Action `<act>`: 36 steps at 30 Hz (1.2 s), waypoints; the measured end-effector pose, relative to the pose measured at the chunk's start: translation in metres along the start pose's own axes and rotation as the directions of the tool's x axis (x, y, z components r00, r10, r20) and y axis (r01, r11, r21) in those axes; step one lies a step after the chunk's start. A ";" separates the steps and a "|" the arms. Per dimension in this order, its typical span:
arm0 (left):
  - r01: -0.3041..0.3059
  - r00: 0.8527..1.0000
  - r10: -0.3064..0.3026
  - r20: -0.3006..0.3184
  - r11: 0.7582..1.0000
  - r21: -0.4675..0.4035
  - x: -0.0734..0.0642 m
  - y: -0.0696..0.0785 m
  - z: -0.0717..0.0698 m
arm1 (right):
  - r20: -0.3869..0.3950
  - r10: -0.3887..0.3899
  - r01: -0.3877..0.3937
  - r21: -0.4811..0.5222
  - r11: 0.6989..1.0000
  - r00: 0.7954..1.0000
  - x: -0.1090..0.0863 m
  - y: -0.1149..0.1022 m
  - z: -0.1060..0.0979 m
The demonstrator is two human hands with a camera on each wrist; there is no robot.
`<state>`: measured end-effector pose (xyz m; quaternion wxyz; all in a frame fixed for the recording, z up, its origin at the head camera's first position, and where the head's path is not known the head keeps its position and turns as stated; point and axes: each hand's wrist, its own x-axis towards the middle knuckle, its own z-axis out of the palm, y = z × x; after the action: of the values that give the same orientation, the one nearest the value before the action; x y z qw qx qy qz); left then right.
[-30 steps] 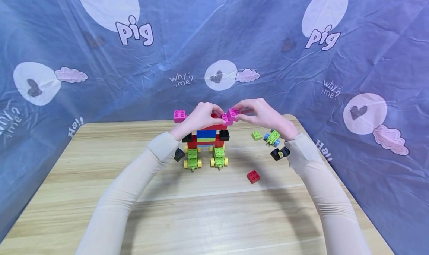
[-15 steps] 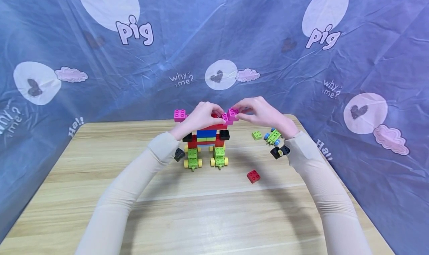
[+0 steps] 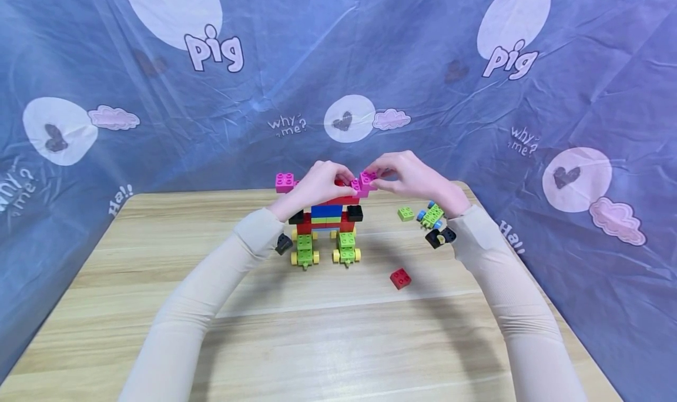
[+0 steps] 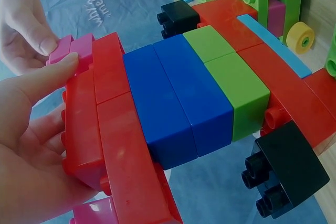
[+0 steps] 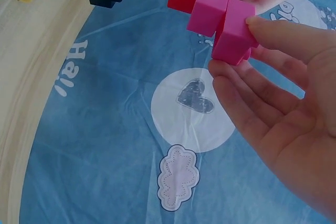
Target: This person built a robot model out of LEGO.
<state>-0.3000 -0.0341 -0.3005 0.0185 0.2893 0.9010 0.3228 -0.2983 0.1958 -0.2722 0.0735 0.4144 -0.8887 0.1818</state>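
Observation:
A toy-brick figure stands on two green wheeled bases. Its body has blue bricks, light green bricks and red bricks, with a black brick at either side. My left hand curls around the red top brick, the thumb lying against a pink brick on the right shoulder. Between thumb and fingers, my right hand pinches the outer pink brick, which meets the inner one. Another pink brick tops the left shoulder. Part of the top is hidden by my left hand.
On the wooden table, a red brick lies at front right. A green brick and a green wheeled base with blue wheels are farther back. A patterned blue cloth hangs behind and at both sides.
My right hand has shifted very slightly up and to the left, still pinching the outer pink brick. My left hand and the figure look the same.

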 end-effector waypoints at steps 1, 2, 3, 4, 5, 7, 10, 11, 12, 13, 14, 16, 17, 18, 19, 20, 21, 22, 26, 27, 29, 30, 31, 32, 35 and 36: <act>-0.002 1.000 0.002 -0.001 1.000 0.000 0.000 0.000 0.000 | 0.001 0.001 -0.001 0.000 1.000 1.000 0.000 0.000 0.000; -0.003 1.000 0.003 -0.001 1.000 0.001 0.000 0.000 0.000 | 0.001 0.002 -0.002 0.001 1.000 1.000 0.000 0.000 0.000; -0.004 1.000 0.004 -0.002 1.000 0.003 0.000 0.000 0.001 | 0.000 0.003 -0.003 -0.001 1.000 1.000 0.000 0.000 0.000; -0.004 1.000 0.004 -0.002 1.000 0.004 0.000 0.000 0.001 | 0.000 0.005 -0.005 0.004 1.000 1.000 0.000 -0.001 0.000; -0.003 1.000 0.003 -0.003 1.000 0.002 0.000 0.000 0.001 | -0.001 0.006 -0.006 0.005 1.000 1.000 0.000 -0.001 0.000; 0.000 1.000 0.000 -0.004 1.000 0.001 0.000 -0.001 0.001 | -0.004 0.010 -0.010 0.015 1.000 1.000 0.000 -0.002 0.000; 0.002 1.000 -0.002 -0.006 1.000 0.002 0.000 -0.001 0.001 | 0.002 0.004 -0.004 0.030 1.000 1.000 0.000 -0.003 0.001; 0.001 1.000 -0.001 -0.006 1.000 0.003 0.001 -0.002 0.001 | 0.005 0.001 -0.001 0.027 1.000 1.000 0.000 -0.003 0.002; 0.000 1.000 0.000 -0.007 1.000 0.005 0.001 -0.002 0.002 | 0.008 -0.003 0.003 0.026 1.000 1.000 0.000 -0.004 0.002; -0.001 1.000 0.002 -0.008 1.000 0.007 0.001 -0.002 0.002 | 0.011 -0.005 0.005 0.025 1.000 1.000 -0.001 -0.004 0.002; -0.002 1.000 0.002 -0.009 1.000 0.010 0.001 -0.002 0.002 | 0.012 -0.009 0.009 0.020 1.000 1.000 -0.001 -0.004 0.003; -0.002 1.000 0.002 -0.012 1.000 0.014 0.001 -0.002 0.002 | 0.010 -0.014 0.014 0.009 1.000 1.000 -0.001 -0.005 0.003; -0.002 1.000 0.002 -0.013 1.000 0.016 0.001 -0.002 0.002 | 0.007 -0.014 0.014 0.003 1.000 1.000 -0.001 -0.005 0.004; -0.002 1.000 0.003 -0.015 1.000 0.016 0.001 -0.002 0.002 | 0.002 -0.017 0.017 0.000 1.000 1.000 -0.001 -0.005 0.004; -0.002 1.000 0.003 -0.015 1.000 0.017 0.001 -0.002 0.002 | -0.002 -0.018 0.018 -0.003 1.000 1.000 -0.001 -0.005 0.003; -0.003 1.000 0.003 -0.015 1.000 0.016 0.001 -0.002 0.002 | -0.007 -0.020 0.020 -0.007 1.000 1.000 -0.001 -0.005 0.004; -0.004 1.000 0.004 -0.015 1.000 0.016 0.001 -0.002 0.002 | -0.012 -0.020 0.020 -0.009 1.000 1.000 -0.001 -0.005 0.003; -0.005 1.000 0.005 -0.015 1.000 0.016 0.001 -0.002 0.002 | -0.015 -0.022 0.022 -0.011 1.000 1.000 -0.001 -0.005 0.003; -0.009 1.000 0.009 -0.012 1.000 0.017 0.000 -0.002 0.002 | -0.013 -0.014 0.014 0.002 1.000 1.000 -0.001 -0.005 0.003; -0.010 1.000 0.010 -0.011 1.000 0.018 0.000 -0.002 0.001 | -0.007 -0.010 0.010 0.011 1.000 1.000 -0.002 -0.005 0.003; -0.013 1.000 0.013 -0.010 1.000 0.021 0.000 -0.002 0.001 | 0.007 0.004 -0.004 0.035 0.999 1.000 -0.003 -0.004 0.003; -0.013 1.000 0.014 -0.008 1.000 0.022 0.000 -0.002 0.001 | 0.015 0.012 -0.012 0.049 0.999 1.000 -0.004 -0.004 0.002; -0.014 1.000 0.014 -0.006 1.000 0.024 0.000 -0.001 0.001 | 0.022 0.021 -0.022 0.065 0.998 1.000 -0.005 -0.004 0.002; -0.013 1.000 0.014 -0.005 1.000 0.027 0.000 -0.001 0.000 | 0.026 0.032 -0.034 0.077 0.996 0.999 -0.006 -0.003 0.001; -0.013 1.000 0.013 0.000 0.999 0.036 0.000 -0.001 -0.001 | 0.033 0.065 -0.068 0.110 0.992 0.997 -0.008 -0.002 0.000; -0.012 1.000 0.012 0.002 0.999 0.039 0.000 0.000 -0.002 | 0.034 0.075 -0.078 0.119 0.990 0.997 -0.009 -0.002 0.000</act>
<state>-0.3007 -0.0351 -0.2992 0.0114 0.2954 0.9053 0.3050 -0.2913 0.2010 -0.2745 0.0285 0.3863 -0.8924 0.2316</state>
